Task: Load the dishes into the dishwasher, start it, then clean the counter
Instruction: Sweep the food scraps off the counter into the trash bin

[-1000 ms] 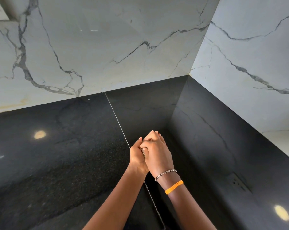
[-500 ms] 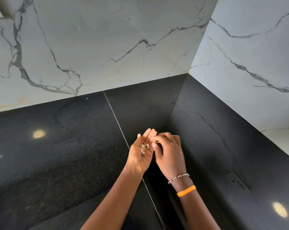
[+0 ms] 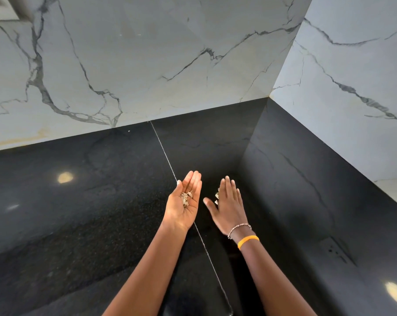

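Observation:
The black polished counter (image 3: 83, 215) fills the lower part of the view, with a thin pale seam running down its middle. My left hand (image 3: 185, 205) is held palm up above the seam, its fingers straight, and a small heap of pale crumbs (image 3: 186, 198) lies in the palm. Just to its right, my right hand (image 3: 227, 207) lies palm down with fingers spread and straight, low over the counter. A few more pale crumbs (image 3: 216, 196) show at the inner edge of that hand. No dishes or dishwasher are in view.
White marble walls with grey veins (image 3: 147, 65) meet in a corner (image 3: 269, 96) at the back right, where the counter ends. The right wall's reflection darkens the counter's right side, and a reflected socket (image 3: 336, 250) shows there.
My hands were pressed together over the seam, then came apart. The left palm has turned up with crumbs in it, and the right hand has flattened and moved right.

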`<control>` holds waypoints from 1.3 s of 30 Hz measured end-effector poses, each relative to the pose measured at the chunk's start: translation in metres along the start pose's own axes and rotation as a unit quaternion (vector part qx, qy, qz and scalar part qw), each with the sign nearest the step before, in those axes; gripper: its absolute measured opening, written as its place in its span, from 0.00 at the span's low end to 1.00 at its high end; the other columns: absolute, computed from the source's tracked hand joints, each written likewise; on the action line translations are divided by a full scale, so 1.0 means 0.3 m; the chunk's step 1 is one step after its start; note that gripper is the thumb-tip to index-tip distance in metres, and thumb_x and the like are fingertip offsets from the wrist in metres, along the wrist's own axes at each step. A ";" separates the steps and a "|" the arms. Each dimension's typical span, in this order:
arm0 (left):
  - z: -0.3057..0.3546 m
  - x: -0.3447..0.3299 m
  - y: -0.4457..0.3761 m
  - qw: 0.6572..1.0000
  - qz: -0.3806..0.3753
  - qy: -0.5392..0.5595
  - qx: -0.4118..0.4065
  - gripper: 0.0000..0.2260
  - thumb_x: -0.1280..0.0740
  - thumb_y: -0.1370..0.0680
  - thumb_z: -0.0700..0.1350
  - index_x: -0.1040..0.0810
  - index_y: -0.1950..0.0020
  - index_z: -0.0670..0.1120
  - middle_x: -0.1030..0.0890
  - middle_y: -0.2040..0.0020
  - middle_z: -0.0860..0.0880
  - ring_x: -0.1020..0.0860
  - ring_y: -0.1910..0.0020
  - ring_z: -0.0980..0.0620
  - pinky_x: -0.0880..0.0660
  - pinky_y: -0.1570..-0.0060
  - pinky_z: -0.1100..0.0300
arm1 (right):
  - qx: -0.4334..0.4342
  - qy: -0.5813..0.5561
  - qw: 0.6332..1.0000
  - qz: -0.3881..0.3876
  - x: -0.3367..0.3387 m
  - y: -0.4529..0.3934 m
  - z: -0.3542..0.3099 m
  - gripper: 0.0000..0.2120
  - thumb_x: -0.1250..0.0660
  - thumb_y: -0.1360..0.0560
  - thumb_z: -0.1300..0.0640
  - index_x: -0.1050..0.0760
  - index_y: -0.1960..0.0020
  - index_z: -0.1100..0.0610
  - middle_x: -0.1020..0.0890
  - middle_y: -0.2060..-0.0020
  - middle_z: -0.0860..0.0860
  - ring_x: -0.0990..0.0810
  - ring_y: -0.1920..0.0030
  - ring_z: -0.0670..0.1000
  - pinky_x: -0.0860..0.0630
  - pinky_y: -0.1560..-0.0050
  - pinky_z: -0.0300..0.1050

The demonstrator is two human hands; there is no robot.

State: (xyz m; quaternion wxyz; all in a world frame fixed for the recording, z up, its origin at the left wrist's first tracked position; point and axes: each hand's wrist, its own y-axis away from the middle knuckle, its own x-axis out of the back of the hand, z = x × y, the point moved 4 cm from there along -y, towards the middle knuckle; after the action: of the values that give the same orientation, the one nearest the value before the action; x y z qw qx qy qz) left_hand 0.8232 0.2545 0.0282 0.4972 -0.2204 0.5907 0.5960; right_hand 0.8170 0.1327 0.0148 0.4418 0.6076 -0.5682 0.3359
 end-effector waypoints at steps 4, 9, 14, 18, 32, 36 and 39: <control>0.014 0.004 0.002 1.000 -0.001 0.005 -0.005 0.17 0.48 0.17 0.45 0.25 0.41 0.36 0.20 0.43 0.41 0.21 0.45 0.48 0.26 0.45 0.53 | 0.009 -0.071 0.997 0.031 0.041 -0.045 -0.003 0.26 0.48 0.19 0.56 0.54 0.25 0.59 0.51 0.24 0.54 0.54 0.24 0.52 0.54 0.26 0.44; 0.001 0.008 0.003 1.000 -0.002 0.006 0.005 0.17 0.48 0.17 0.46 0.24 0.41 0.37 0.20 0.44 0.41 0.21 0.46 0.48 0.26 0.46 0.53 | 0.079 0.074 0.992 0.057 -0.016 0.067 -0.058 0.26 0.47 0.19 0.59 0.51 0.25 0.62 0.48 0.25 0.59 0.51 0.24 0.56 0.50 0.26 0.47; -0.024 -0.003 0.002 1.000 0.012 0.012 0.017 0.17 0.48 0.17 0.45 0.23 0.43 0.36 0.19 0.46 0.40 0.20 0.47 0.47 0.22 0.47 0.55 | 0.115 0.147 0.974 0.131 -0.010 0.124 -0.059 0.30 0.19 0.50 0.65 0.20 0.49 0.64 0.17 0.52 0.57 0.17 0.52 0.52 0.20 0.59 0.39; -0.048 -0.003 0.003 0.999 0.024 0.019 0.027 0.18 0.48 0.17 0.46 0.23 0.44 0.36 0.18 0.49 0.40 0.20 0.47 0.46 0.23 0.48 0.54 | 0.136 0.143 0.972 0.131 0.031 0.117 -0.061 0.21 0.18 0.53 0.64 0.19 0.62 0.59 0.19 0.62 0.52 0.20 0.64 0.48 0.24 0.74 0.36; -0.063 0.005 -0.010 0.999 0.020 -0.003 0.038 0.20 0.51 0.17 0.47 0.25 0.40 0.36 0.20 0.44 0.40 0.22 0.44 0.45 0.27 0.41 0.53 | 0.060 -0.170 0.975 0.132 0.231 0.071 -0.150 0.04 0.31 0.30 0.63 0.18 0.60 0.57 0.16 0.61 0.48 0.19 0.58 0.47 0.22 0.54 0.48; -0.090 -0.001 -0.010 0.998 0.011 -0.013 0.060 0.22 0.51 0.17 0.49 0.24 0.39 0.38 0.20 0.42 0.42 0.22 0.42 0.47 0.31 0.35 0.53 | 0.127 -0.025 0.991 0.033 0.224 0.117 -0.255 0.11 0.41 0.24 0.63 0.22 0.46 0.61 0.19 0.49 0.56 0.22 0.47 0.54 0.25 0.47 0.48; -0.088 -0.008 -0.008 0.998 -0.008 -0.002 0.063 0.22 0.51 0.17 0.50 0.24 0.39 0.39 0.20 0.41 0.42 0.22 0.41 0.48 0.29 0.38 0.54 | 0.126 -0.008 0.990 0.056 0.235 0.124 -0.266 0.11 0.42 0.23 0.61 0.22 0.46 0.59 0.19 0.50 0.55 0.21 0.48 0.54 0.24 0.50 0.46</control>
State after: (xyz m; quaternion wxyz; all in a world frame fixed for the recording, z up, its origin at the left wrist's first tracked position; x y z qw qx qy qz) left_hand 0.8176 0.2287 0.0237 0.5161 -0.1918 0.6243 0.5541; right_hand 0.7969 0.1797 0.1153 0.3371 0.6286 -0.5580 0.4241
